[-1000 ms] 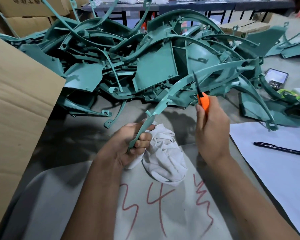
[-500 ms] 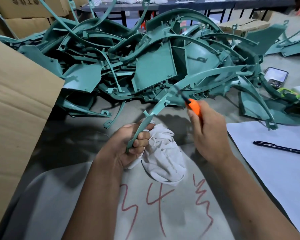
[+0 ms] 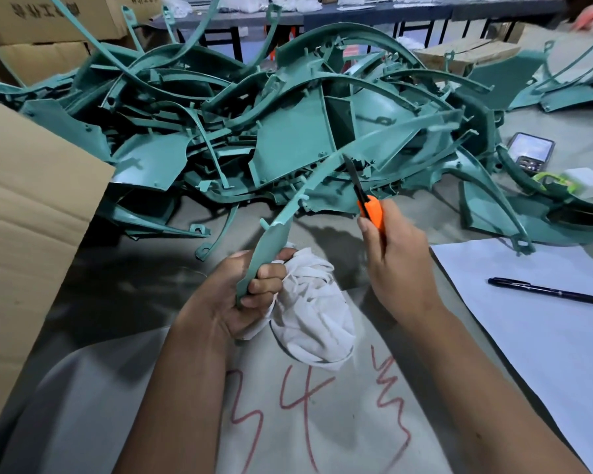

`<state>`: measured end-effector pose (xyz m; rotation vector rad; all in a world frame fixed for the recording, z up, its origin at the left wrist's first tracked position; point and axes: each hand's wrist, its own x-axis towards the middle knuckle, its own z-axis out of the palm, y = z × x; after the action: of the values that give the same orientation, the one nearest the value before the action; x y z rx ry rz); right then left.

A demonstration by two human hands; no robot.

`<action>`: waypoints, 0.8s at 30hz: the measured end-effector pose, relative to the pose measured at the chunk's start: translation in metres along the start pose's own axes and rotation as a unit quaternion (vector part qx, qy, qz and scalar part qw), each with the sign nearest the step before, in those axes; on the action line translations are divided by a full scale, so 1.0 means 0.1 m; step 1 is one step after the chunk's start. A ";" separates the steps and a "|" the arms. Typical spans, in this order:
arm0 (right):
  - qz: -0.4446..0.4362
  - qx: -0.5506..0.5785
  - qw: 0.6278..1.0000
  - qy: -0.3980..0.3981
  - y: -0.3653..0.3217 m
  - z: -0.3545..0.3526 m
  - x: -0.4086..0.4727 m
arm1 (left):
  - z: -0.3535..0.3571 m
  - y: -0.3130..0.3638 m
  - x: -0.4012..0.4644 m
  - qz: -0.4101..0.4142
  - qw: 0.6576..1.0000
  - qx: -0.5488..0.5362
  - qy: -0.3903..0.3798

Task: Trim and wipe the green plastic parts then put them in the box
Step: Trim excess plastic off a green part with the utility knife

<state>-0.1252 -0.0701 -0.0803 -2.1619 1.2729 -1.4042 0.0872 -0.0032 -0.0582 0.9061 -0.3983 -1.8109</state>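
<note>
Head view, trimming stage: your left hand point(image 3: 233, 299) curls its fingers around the green strip's point(image 3: 308, 189) lower end with the white rag point(image 3: 314, 313), so brace firmly while your right hand point(image 3: 396, 265), fingers clenched on the orange knife point(image 3: 370, 208), shaves away from them.

My bare left hand point(image 3: 235, 302) and bare right hand point(image 3: 396, 265) show no gloves, rings or watch; both forearms are uncovered, with no sleeve reaching into view.
</note>
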 end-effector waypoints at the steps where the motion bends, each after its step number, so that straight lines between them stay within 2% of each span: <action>1: -0.006 -0.006 1.000 -0.005 -0.01 0.01 -0.01 | -0.01 0.00 0.00 -0.005 1.000 -0.012 -0.011; 5: -0.046 -0.043 0.995 -0.074 -0.07 0.05 -0.06 | -0.03 -0.01 0.01 -0.008 0.998 -0.039 -0.046; 10: -0.074 -0.026 0.985 -0.153 -0.11 0.02 -0.08 | -0.05 -0.02 0.02 0.004 0.997 -0.051 -0.052; 13: -0.068 0.030 0.990 -0.120 -0.13 0.00 -0.09 | -0.02 -0.03 0.03 0.017 0.998 -0.041 -0.034; 17: -0.065 0.021 0.995 -0.075 -0.17 0.03 -0.10 | 0.02 -0.03 0.04 0.034 0.999 -0.041 -0.010; 21: -0.079 0.043 0.995 -0.041 -0.26 0.06 -0.10 | 0.08 -0.02 0.08 0.124 0.991 -0.031 0.048; 24: -0.086 0.069 0.994 -0.017 -0.28 0.05 -0.09 | 0.09 -0.02 0.10 0.153 0.985 -0.036 0.075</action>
<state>-0.1075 -0.0479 -0.0708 -2.2349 0.9651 -1.4661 0.0771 -0.0132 -0.0573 0.8737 -0.3531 -1.4586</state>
